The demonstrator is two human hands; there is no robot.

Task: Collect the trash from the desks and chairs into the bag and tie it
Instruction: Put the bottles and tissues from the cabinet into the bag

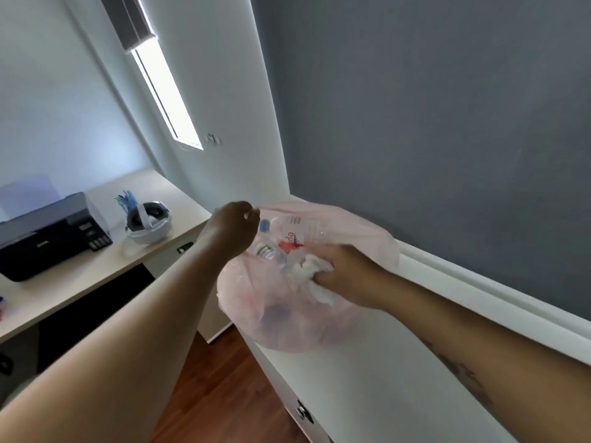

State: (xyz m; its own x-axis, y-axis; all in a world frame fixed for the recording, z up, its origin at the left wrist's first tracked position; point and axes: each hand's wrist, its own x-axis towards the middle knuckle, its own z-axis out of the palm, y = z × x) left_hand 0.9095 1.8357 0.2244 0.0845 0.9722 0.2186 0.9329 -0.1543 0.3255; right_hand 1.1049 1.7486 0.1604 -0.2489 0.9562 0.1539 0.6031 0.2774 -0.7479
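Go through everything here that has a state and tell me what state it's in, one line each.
Pink bag: open, untied, partly filled.
Left hand: pinching the bag's rim, holding it open.
Right hand: closed on crumpled white paper inside the bag's mouth.
Plastic bottle: already inside the bag.
Window blind: partly lowered.

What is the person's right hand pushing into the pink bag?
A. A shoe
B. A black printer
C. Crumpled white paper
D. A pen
C: the right hand is closed on crumpled white paper at the mouth of the pink bag, which the left hand holds open by its rim.
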